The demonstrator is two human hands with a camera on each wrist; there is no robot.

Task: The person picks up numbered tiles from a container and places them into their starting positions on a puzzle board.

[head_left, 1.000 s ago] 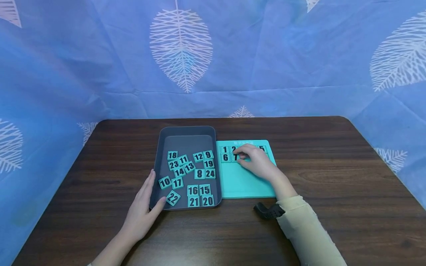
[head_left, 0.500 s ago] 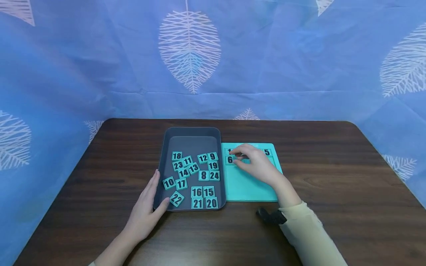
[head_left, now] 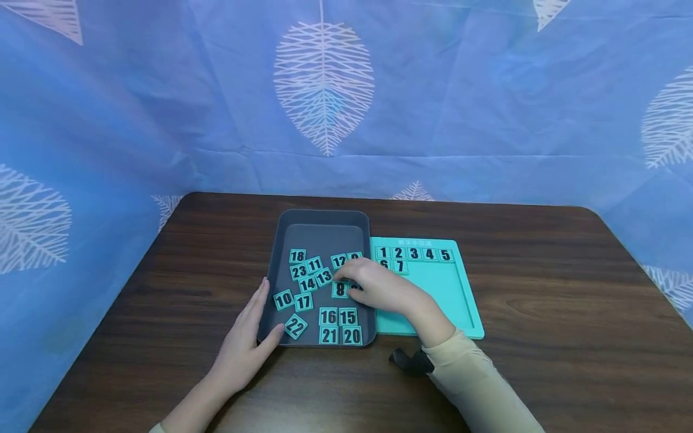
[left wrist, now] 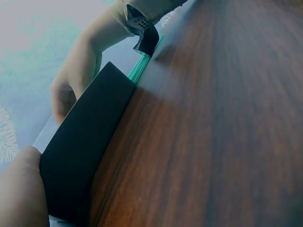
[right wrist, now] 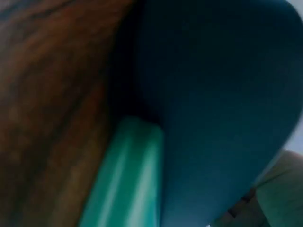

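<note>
My left hand lies along the left side of the dark grey tray, fingers straight, thumb at the near corner. In the left wrist view its thumb touches the tray wall. My right hand reaches over the tray's right rim, index finger and thumb apart. Between them shows the number tile 8; tiles beside it are partly hidden under the hand. To the right lies the turquoise number board, with tiles 1 to 5 in its top row and 6 and tile 7 below.
Several turquoise tiles lie loose in the tray, among them tile 18, tile 22 and tile 20. A black strap piece is on the right wrist. The brown wooden table meets a blue leaf-patterned cloth behind.
My right hand has moved left from the board to over the tray, uncovering tiles 1 to 7. The left hand stays at the tray. The head view has shifted slightly.
</note>
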